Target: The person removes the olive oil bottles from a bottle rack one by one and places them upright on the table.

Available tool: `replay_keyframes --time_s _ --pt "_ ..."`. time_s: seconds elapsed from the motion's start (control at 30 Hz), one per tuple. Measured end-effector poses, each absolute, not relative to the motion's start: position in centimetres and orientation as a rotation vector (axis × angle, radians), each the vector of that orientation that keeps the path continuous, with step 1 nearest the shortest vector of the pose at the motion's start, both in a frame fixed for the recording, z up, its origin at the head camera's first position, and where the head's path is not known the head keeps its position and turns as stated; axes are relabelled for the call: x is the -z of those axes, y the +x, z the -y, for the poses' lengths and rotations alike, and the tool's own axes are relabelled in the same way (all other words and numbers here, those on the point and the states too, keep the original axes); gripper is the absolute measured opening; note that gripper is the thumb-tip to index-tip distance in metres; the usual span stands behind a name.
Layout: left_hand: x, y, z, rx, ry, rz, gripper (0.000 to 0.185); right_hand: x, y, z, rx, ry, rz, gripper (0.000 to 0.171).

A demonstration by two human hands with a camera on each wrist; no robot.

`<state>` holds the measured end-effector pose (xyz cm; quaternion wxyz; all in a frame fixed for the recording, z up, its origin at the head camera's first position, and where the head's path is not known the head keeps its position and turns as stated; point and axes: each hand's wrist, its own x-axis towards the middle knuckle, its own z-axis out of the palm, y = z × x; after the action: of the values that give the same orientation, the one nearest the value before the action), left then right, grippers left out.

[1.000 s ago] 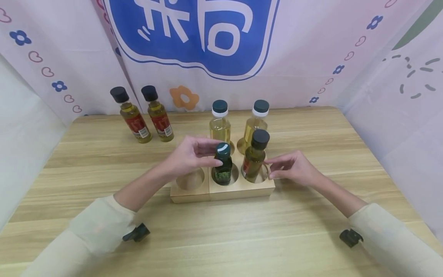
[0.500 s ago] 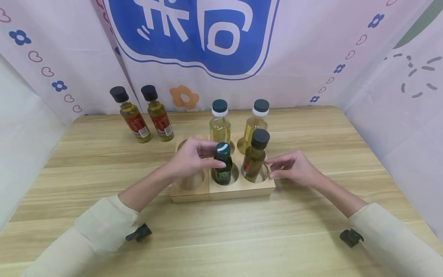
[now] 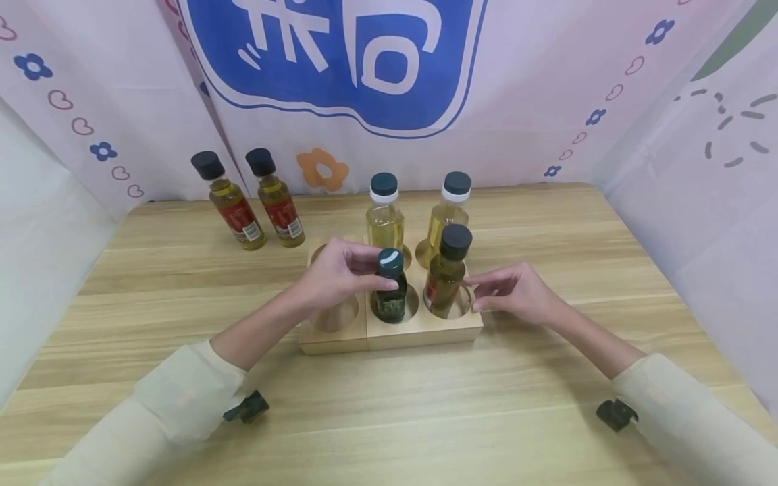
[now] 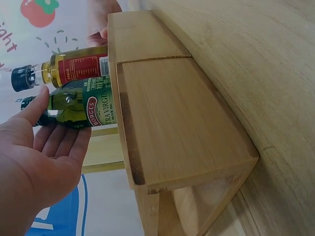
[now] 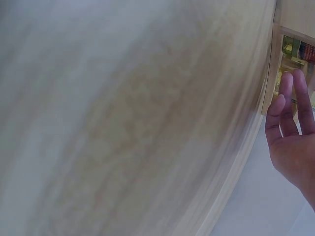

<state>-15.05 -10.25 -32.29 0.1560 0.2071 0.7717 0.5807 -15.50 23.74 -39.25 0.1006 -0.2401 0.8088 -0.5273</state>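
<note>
While the left hand point(image 3: 331, 273) keeps its pinch on the dark green glass olive-oil bottle point(image 3: 390, 291), now seated lower in the pale wooden block's point(image 3: 419, 331) middle hole, the right hand point(image 3: 516, 293) rests open beside the red-labelled amber bottle point(image 3: 446, 277).

— What was the table point(image 3: 152, 270) made of?

— Pale wood-grain planks with a smooth, low-sheen finish. The holder block point(image 3: 419, 329) was lighter, bare-looking matt wood; its fine grain showed plainly from the left wrist point(image 4: 172, 123).

— And the bottles?

— Glossy and clear, glass or plastic I couldn't tell. The dark green bottle point(image 3: 391, 300) carried a shiny printed paper label point(image 4: 98, 104); the amber bottle point(image 3: 444, 280) beside it had a red one. Caps looked like matt dark plastic, as on the far left pair point(image 3: 249, 202).

— The backdrop?

— Thin printed cloth point(image 3: 547, 88), soft and matt, slightly creased. The sleeves point(image 3: 182, 398) were smooth cream fabric.
</note>
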Motion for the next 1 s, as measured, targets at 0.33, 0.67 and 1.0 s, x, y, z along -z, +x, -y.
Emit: replay_keyframes --time_s 0.33,0.67,1.0 --pt "32.24 -14.88 10.19 -1.633 0.563 -2.257 0.037 39.18 -15.48 -23.68 1.546 -0.695 -2.395 0.041" --pt "32.22 -14.83 10.14 -1.628 0.546 -2.283 0.038 39.07 -15.45 -23.62 1.539 -0.689 -2.398 0.041" --pt "32.36 -14.65 9.86 -1.655 0.543 -2.300 0.037 39.01 -15.48 -23.67 1.536 -0.692 -2.393 0.041"
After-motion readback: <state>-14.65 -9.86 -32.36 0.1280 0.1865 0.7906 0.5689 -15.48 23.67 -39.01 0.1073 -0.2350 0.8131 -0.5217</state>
